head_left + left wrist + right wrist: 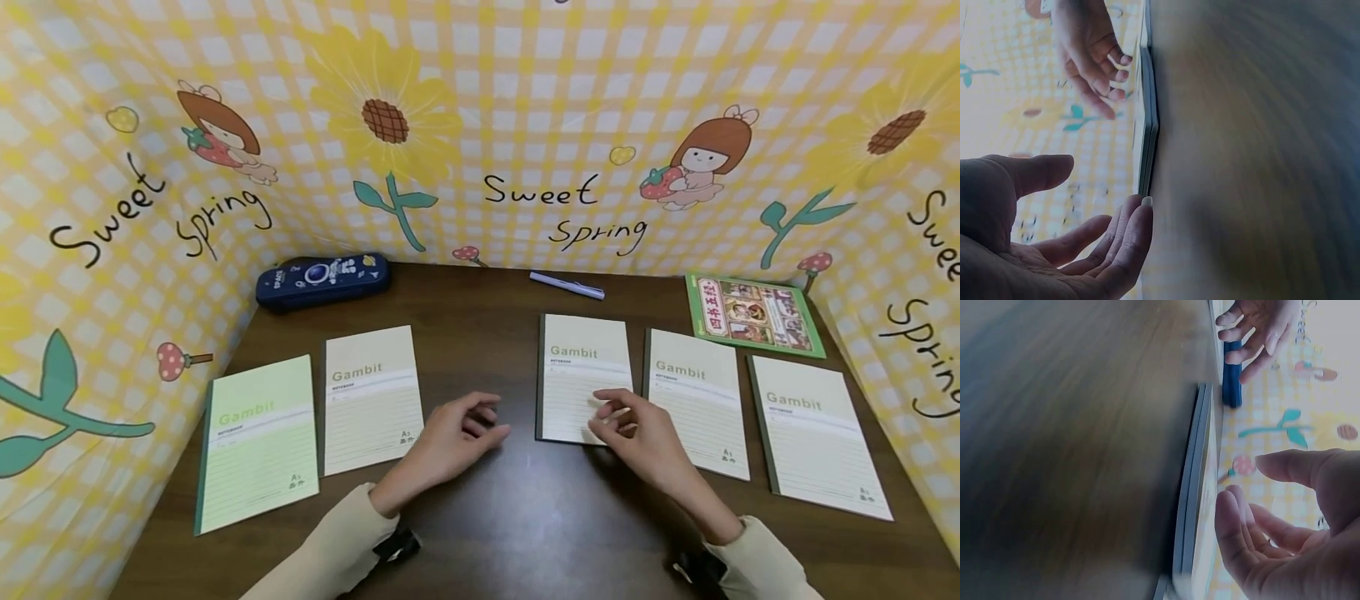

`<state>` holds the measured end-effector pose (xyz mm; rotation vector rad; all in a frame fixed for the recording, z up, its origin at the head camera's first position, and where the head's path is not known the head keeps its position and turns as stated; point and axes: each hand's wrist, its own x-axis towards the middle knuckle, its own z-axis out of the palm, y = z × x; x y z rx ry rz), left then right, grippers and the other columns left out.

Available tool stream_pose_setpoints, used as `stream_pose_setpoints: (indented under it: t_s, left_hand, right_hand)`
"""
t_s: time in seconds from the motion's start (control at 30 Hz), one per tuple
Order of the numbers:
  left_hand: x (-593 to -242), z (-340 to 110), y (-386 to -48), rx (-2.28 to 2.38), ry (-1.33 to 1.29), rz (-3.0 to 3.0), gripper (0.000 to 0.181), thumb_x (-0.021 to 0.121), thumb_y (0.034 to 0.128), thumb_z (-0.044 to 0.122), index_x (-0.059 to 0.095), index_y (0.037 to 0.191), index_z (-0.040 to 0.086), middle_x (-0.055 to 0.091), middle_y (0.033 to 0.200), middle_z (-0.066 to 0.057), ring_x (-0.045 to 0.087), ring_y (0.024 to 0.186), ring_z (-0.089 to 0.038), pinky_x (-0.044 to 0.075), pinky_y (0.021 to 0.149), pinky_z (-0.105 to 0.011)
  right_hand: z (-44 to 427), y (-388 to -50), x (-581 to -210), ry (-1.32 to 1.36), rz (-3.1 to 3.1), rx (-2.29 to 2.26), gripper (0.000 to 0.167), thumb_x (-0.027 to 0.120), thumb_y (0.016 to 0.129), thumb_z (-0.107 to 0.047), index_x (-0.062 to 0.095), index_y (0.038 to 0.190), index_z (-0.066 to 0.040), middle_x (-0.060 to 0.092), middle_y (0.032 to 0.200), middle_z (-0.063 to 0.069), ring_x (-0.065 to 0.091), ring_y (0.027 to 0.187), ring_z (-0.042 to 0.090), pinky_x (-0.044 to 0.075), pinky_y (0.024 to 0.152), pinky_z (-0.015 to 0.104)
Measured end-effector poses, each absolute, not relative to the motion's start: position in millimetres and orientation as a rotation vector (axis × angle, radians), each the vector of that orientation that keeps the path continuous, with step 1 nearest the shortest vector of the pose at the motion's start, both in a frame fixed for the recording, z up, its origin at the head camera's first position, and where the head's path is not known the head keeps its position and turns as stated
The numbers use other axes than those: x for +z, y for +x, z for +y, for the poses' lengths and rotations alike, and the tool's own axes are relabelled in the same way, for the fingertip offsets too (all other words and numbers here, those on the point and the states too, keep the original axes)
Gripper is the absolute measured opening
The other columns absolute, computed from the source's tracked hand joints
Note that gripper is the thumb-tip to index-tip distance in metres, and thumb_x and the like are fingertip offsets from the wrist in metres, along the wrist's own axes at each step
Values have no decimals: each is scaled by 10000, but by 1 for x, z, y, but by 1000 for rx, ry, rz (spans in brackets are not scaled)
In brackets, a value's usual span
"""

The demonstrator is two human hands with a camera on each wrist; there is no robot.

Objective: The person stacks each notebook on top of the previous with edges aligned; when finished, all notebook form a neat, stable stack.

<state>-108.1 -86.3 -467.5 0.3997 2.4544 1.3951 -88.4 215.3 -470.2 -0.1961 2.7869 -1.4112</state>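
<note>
light purple pen (567,286), on the brown table (465,325) | dark blue pencil case (322,282) with space pictures, left of the pen, well apart | green book (756,315) with little pictures, right of the pen | yellow checked cloth (517,92) with big flowers and "Sweet Spring", up behind the pen
</note>
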Motion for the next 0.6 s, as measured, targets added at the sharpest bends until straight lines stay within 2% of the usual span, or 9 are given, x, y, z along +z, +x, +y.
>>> stream_pose_setpoints:
  t_s: [0.2,0.43,0.6]
  left_hand:
    - [-462,-129,-101,1402,298,2542,441,766,967,265,669,1341,51,732,1172,-144,737,916,-139,595,793,-220]
    - [-457,-169,-93,1325,111,2670,421,764,968,304,690,1318,82,725,1193,-114,734,1014,-195,627,873,-327]
    - [-451,-187,-87,1227,41,2783,420,760,971,304,695,1312,67,697,1231,-141,706,1079,-275,632,873,-392]
  right_hand:
    - [184,-95,-476,-333,2661,-1491,344,772,939,-87,687,1269,-36,757,1005,75,731,832,111,604,755,240]
    - [152,-100,-480,-435,2530,-1492,353,747,955,-90,671,1293,-18,755,1073,111,744,904,179,612,802,252]
    - [131,-103,-481,-500,2457,-1478,356,727,974,-123,662,1306,-12,758,1109,124,749,954,213,606,818,242]
